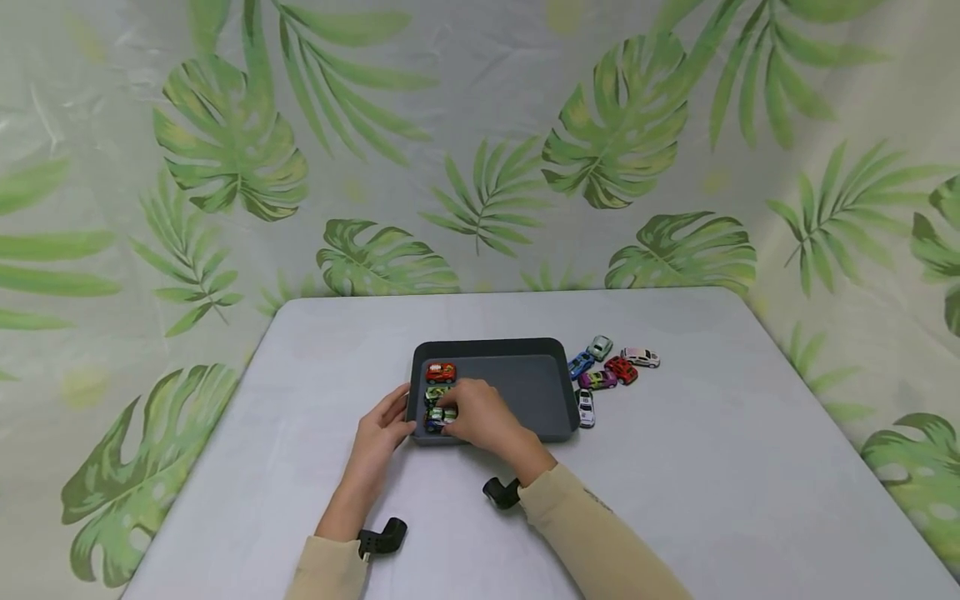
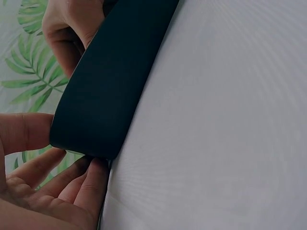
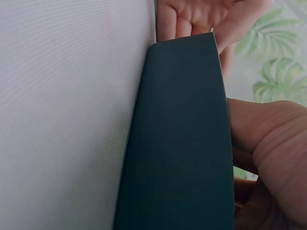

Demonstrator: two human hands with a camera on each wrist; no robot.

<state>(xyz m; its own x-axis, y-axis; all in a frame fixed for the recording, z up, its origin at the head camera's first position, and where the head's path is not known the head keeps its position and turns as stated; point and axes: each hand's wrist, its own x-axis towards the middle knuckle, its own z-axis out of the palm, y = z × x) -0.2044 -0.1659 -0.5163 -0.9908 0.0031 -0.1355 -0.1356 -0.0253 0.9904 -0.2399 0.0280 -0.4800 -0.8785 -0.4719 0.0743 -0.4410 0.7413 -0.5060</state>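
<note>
Right now, the right hand [image 1: 483, 414] holds a multicoloured car [image 1: 440, 418] between thumb and finger inside the tray [image 1: 532, 387], whose left and near walls stand close to this grip, with bare tray floor opening to its right. Left of the grip, the left hand [image 1: 377, 433] touches the tray's corner from outside, fingers loosely spread. I count three cars in the tray: the held one, a green car [image 1: 432, 393] just beyond the grip, and a red car [image 1: 441, 372] farther. Six loose cars [image 1: 597, 380] lie outside, well right.
</note>
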